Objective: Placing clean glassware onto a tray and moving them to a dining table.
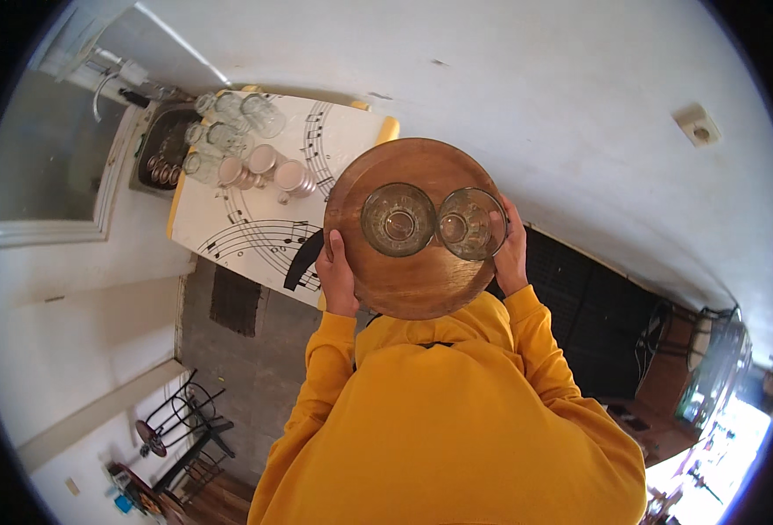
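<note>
My left hand [338,271] grips the left edge of a round wooden tray [412,289], thumb on top. My right hand [509,254] holds its right side, with fingertips beside the rim of a glass. Two empty clear glasses [398,219] [469,223] stand upright side by side on the tray. The tray is held above my body, in front of a white table [272,249] printed with black music notes. On that table, left of the tray, stand several clear glass jars [259,115] and three pink cups or jars [293,178].
A metal sink [150,140] with items in it adjoins the table's left end, beside a window [45,157]. A wall with a socket [697,124] runs along the back and right. Black chairs [185,420] stand at lower left; furniture [684,376] and a bright opening are at right.
</note>
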Available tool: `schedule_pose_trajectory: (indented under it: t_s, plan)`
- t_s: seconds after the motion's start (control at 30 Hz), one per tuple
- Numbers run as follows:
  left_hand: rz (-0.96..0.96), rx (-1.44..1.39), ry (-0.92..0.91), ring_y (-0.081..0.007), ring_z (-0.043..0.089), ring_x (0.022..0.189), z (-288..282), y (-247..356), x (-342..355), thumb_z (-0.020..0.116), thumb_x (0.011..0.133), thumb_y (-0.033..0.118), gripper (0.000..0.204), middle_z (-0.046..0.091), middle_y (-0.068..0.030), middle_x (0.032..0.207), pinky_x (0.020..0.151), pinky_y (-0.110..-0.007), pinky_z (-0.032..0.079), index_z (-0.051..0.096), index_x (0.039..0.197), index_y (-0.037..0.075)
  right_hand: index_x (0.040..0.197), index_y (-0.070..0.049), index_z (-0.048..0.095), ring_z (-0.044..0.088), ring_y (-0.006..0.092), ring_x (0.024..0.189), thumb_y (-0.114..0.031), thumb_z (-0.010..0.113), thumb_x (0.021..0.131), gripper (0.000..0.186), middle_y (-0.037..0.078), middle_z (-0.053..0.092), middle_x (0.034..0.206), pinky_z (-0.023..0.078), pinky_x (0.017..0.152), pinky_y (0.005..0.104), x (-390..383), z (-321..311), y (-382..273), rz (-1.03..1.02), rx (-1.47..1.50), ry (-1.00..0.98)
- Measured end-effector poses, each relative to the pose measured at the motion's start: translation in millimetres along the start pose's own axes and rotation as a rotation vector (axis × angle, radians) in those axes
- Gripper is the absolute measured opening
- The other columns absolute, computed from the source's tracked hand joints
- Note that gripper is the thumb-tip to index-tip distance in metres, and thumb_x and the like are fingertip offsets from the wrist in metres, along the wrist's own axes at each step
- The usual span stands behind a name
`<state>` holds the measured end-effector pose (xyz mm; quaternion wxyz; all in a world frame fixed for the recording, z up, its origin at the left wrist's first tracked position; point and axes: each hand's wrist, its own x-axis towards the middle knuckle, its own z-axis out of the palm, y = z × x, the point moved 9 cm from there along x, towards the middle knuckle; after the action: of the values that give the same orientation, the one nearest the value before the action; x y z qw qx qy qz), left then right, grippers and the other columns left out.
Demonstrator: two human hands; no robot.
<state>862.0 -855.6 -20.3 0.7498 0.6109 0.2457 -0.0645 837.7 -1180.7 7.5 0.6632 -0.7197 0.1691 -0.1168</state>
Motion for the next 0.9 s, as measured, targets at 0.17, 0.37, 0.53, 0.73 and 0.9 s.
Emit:
schedule_pose_trajectory:
  t_s: [0.17,0.37,0.53,0.73,0.9]
  plan:
    - [0.016,0.043,-0.120,-0.0119,0.055,0.099,35,-1,-2,0.051,0.099,0.041,0.051,0.062,-0.0065,0.113,0.088,-0.027,0.044,0.058,0.120,-0.005,0.129,-0.001,0.051,0.053,0.0192,0.115,-0.010,0.054,0.096,0.035,0.009,0.058,0.123,0.040,0.101,0.0309,-26,-32,-20,0.023,0.012,0.162]
    - [0.011,0.168,-0.195,-0.0132,0.054,0.101,87,-13,-17,0.052,0.099,0.042,0.054,0.062,-0.0076,0.114,0.089,-0.028,0.044,0.058,0.119,-0.008,0.129,-0.001,0.051,0.055,0.0180,0.112,-0.010,0.057,0.095,0.035,0.008,0.059,0.121,0.042,0.098,0.0301,-45,-94,-16,0.043,0.037,0.300]
    - [0.048,0.185,-0.257,-0.0138,0.054,0.102,147,-27,-48,0.053,0.098,0.043,0.056,0.062,-0.0074,0.114,0.092,-0.029,0.042,0.057,0.120,-0.008,0.128,0.000,0.051,0.055,0.0175,0.110,-0.009,0.056,0.095,0.034,0.008,0.060,0.119,0.043,0.097,0.0293,-57,-161,-10,0.010,0.041,0.369]
    - [0.026,0.219,-0.296,-0.0127,0.052,0.103,221,-80,-93,0.053,0.098,0.044,0.056,0.061,-0.0063,0.115,0.092,-0.027,0.042,0.058,0.122,-0.006,0.127,0.001,0.051,0.056,0.0209,0.111,-0.008,0.053,0.096,0.033,0.012,0.060,0.120,0.043,0.098,0.0316,-67,-271,11,-0.009,-0.010,0.416]
    - [0.090,0.240,-0.338,-0.0169,0.052,0.112,292,-119,-155,0.050,0.098,0.046,0.059,0.057,-0.0093,0.126,0.096,-0.031,0.042,0.052,0.129,-0.004,0.126,0.002,0.051,0.058,0.0242,0.108,-0.012,0.052,0.096,0.034,0.015,0.062,0.115,0.044,0.096,0.0337,-79,-370,12,-0.065,-0.095,0.446]
